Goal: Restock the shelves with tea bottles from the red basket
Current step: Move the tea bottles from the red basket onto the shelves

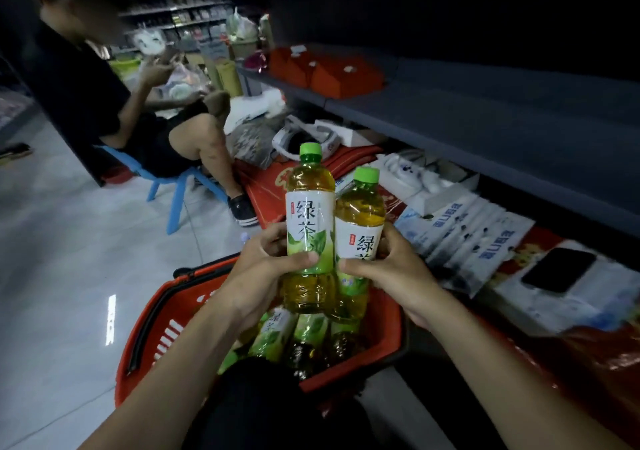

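Note:
Two green tea bottles with green caps stand upright side by side above the red basket (162, 318). My left hand (263, 262) grips the taller-looking left tea bottle (309, 214) around its label. My right hand (388, 266) grips the right tea bottle (360, 214), which touches the first. Several more tea bottles (294, 332) lie inside the basket on the floor below my hands. The grey shelf (485, 127) runs along the right, its near stretch bare.
A person sits on a blue plastic stool (173, 186) at the left. Orange boxes (332, 72) sit on the shelf further back. White packets (464, 231) and a black phone (557, 269) lie on the lowest level. Pale tiled floor (69, 276) spreads left.

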Tool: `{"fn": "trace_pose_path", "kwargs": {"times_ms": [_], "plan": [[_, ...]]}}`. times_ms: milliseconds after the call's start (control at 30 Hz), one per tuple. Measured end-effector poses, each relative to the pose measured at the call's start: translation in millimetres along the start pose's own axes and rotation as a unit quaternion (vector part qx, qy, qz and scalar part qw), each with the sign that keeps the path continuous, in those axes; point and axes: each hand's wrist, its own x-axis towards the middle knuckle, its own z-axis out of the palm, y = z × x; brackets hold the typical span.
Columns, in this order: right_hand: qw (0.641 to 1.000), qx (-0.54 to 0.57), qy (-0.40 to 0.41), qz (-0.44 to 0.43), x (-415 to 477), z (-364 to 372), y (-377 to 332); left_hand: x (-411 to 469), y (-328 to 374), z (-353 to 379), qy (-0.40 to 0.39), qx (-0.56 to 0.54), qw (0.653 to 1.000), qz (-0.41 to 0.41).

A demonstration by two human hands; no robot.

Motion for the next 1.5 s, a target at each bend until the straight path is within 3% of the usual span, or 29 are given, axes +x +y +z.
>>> {"fn": "trace_pose_path", "kwargs": {"times_ms": [433,800,1067,1233,1500], "plan": [[0.971,-0.056,0.203,-0.109,-81,-192,-74,19,51,198,-0.168,-0.048,0.98,0.095],[0.879,-0.091,0.449,-0.132,-166,-271,-56,3,26,344,-0.296,-0.089,0.949,0.067],[0.798,-0.096,0.579,-0.137,-181,-319,-48,20,13,428,-0.358,-0.1,0.925,0.078],[0.764,-0.103,0.624,-0.131,-175,-341,-35,47,-2,461,-0.377,-0.072,0.917,0.107],[0.762,-0.168,0.62,-0.078,-178,-365,-22,62,-31,488,-0.418,-0.048,0.904,0.078]]}}
